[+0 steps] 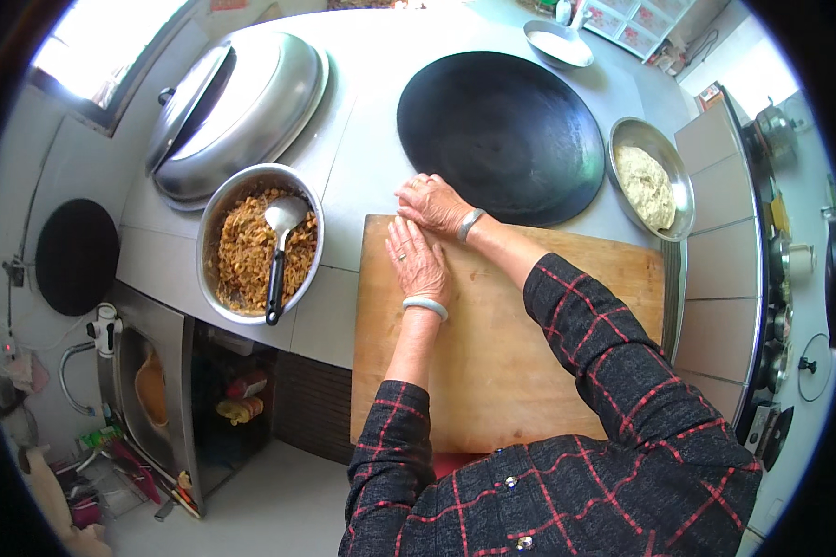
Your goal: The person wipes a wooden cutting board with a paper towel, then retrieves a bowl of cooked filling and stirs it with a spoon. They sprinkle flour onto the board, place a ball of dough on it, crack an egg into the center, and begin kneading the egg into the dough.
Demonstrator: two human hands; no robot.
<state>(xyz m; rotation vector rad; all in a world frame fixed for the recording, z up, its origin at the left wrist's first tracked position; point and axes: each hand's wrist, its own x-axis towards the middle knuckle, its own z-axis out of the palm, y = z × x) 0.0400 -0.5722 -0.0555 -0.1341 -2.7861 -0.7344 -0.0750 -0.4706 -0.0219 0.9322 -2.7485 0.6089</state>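
A wooden board (pixel 515 348) lies on the tiled counter in front of me. My left hand (pixel 418 259) rests palm down near its far left corner, fingers stretched out. Just beyond it, my right hand (pixel 435 206) is at the board's far edge with its fingers bent. Whatever is under the right palm is hidden. Past the board sits a large round black pan (pixel 501 132). To the left, a metal bowl (pixel 205 264) holds a chopped brown filling (pixel 240 240), with a black-handled metal spoon (pixel 276 268) lying in it.
At the right stands a metal bowl (pixel 684 188) with pale dough (pixel 644 184). A small pan (pixel 561 61) of white powder sits at the back. Large steel covers (pixel 251 118) lean at the far left. Near the left wall is a sink (pixel 177 418) with a faucet (pixel 104 327).
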